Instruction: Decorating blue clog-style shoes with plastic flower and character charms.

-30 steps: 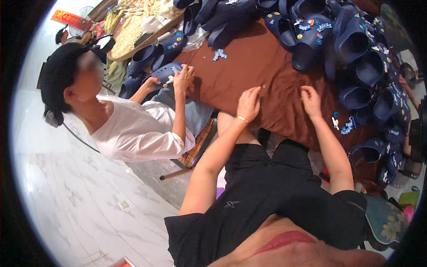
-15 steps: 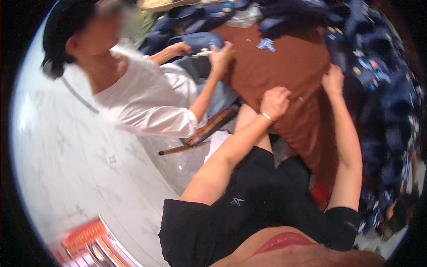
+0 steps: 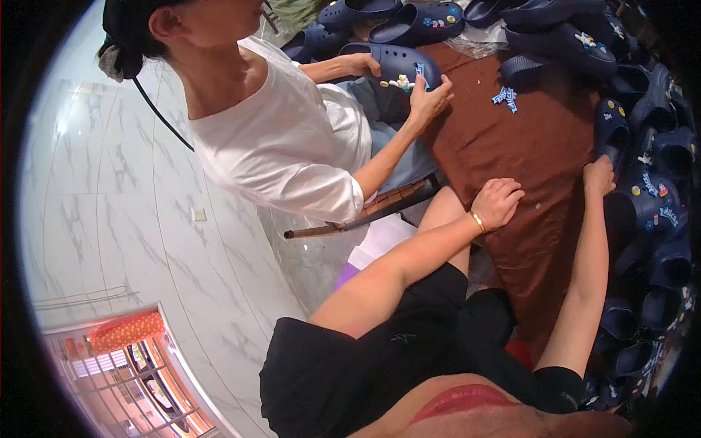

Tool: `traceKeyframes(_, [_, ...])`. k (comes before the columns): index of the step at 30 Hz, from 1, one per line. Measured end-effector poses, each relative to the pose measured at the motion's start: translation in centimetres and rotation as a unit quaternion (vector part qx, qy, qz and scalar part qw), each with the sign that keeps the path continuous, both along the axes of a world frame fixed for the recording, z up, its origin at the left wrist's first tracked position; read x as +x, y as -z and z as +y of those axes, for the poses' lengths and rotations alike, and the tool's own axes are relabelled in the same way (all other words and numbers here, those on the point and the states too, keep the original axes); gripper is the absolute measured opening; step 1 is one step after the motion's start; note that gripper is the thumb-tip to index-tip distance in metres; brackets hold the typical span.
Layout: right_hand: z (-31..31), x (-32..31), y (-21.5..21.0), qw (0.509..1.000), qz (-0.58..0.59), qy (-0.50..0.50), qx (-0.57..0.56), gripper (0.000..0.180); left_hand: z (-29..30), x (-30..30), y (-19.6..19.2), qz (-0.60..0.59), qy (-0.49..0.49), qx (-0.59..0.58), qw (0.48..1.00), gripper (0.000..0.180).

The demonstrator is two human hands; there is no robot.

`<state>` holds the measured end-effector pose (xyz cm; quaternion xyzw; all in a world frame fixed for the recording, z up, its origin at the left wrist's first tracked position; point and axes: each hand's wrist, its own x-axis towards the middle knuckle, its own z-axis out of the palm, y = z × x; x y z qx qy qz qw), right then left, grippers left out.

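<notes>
"While the left hand (image 3: 498, 203) lies low over the brown cloth (image 3: 475, 146), what are its fingers doing?"

"They're loosely bent and a little parted, with no object showing among them. The palm faces down, out of sight, so I can't tell whether it touches the fabric. A gold-coloured bracelet (image 3: 478, 223) circles that wrist."

"And the right hand (image 3: 599, 177)?"

"It's at the near end of a navy clog (image 3: 612, 123) with round yellow charms. The fingers curl in against the shoe — I can't tell whether they've clamped down on it."

"Where does that clog sit?"

"By the right border of the cloth, its toe pointing away from the person, just beside the heaped clogs (image 3: 653, 208) that run down the whole right side. Many of those carry small bright charms too."

"Anything else on the cloth?"

"A little cluster of blue and white charms (image 3: 504, 98) lies toward the far side, well apart from both hands. Beyond it there's some crumpled clear plastic (image 3: 478, 45)."

"Who's on the left?"

"A co-worker (image 3: 285, 146) in a white top, sitting on a wooden chair (image 3: 401, 202) and gripping a decorated clog (image 3: 398, 66) at both ends — one hand at its charm-covered toe."
</notes>
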<state>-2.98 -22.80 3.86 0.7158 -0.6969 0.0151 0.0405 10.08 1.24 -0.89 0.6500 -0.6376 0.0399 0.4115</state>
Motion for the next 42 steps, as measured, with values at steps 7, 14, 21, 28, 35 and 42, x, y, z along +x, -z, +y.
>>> traceKeyframes(7, [4.5,1.1,-0.5,0.989,-0.034,-0.143,0.018,0.025,0.1,0.0,-0.5,0.0,-0.006,-0.014,1.0,0.019])
traceKeyframes(14, [13.4,0.4,-1.4,0.959,-0.121,-0.25,0.05,0.024,0.1,-0.1,-0.8,-0.016,0.011,-0.008,1.0,0.024])
traceKeyframes(21, [21.4,-2.1,-3.1,0.94,-0.15,-0.271,0.144,0.029,0.3,-0.4,-2.2,0.085,0.034,0.14,0.986,0.046])
traceKeyframes(28, [26.2,-5.9,-2.7,0.892,-0.242,-0.339,0.174,0.026,1.5,-4.2,-4.1,0.116,0.034,0.193,0.974,0.065])
traceKeyframes(35, [26.3,-11.0,-2.5,0.853,-0.406,-0.323,0.065,0.016,1.7,-2.0,-3.6,0.12,0.064,0.192,0.972,0.045])
traceKeyframes(42, [25.2,-18.9,-0.9,0.903,-0.392,-0.177,0.008,0.018,2.9,-1.9,-6.5,-0.038,0.111,-0.024,0.993,0.036])
